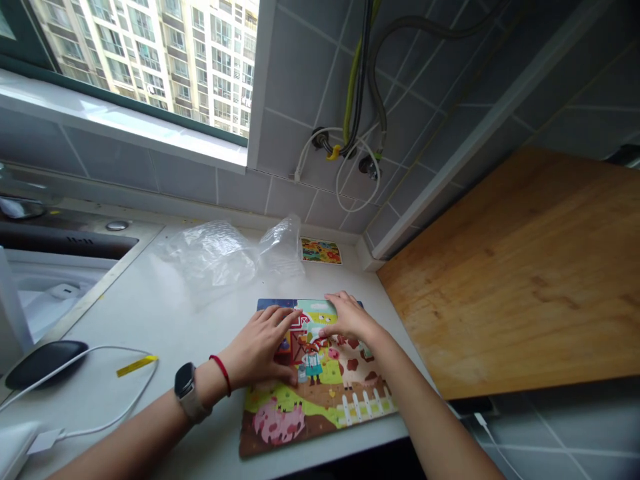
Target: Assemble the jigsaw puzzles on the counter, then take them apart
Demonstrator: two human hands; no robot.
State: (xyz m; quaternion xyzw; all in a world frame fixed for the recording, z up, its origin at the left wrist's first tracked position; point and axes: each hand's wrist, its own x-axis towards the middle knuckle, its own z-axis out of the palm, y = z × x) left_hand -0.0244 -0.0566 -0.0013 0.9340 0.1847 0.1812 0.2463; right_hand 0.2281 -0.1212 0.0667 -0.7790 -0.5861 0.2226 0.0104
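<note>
A farm-scene jigsaw puzzle [320,393] lies flat on the countertop, showing a pink pig, a spotted cow, a figure by a red barn and a white fence. My left hand [265,343] rests on its left part, fingers stretched over the barn and thumb apart, near the figure. Over the upper right part is my right hand [353,317], its thumb and fingers spread, touching the picture above the cow. Neither hand visibly holds a loose piece. Both hands cover portions of the picture. On my left wrist are a watch [185,381] and a red cord.
Behind the puzzle lie crumpled clear plastic wrap [215,253] and a small colourful picture card [321,251]. A black oval device [47,365] and white cable [113,421] are at left, beside a sink. A wooden panel [525,280] borders the right.
</note>
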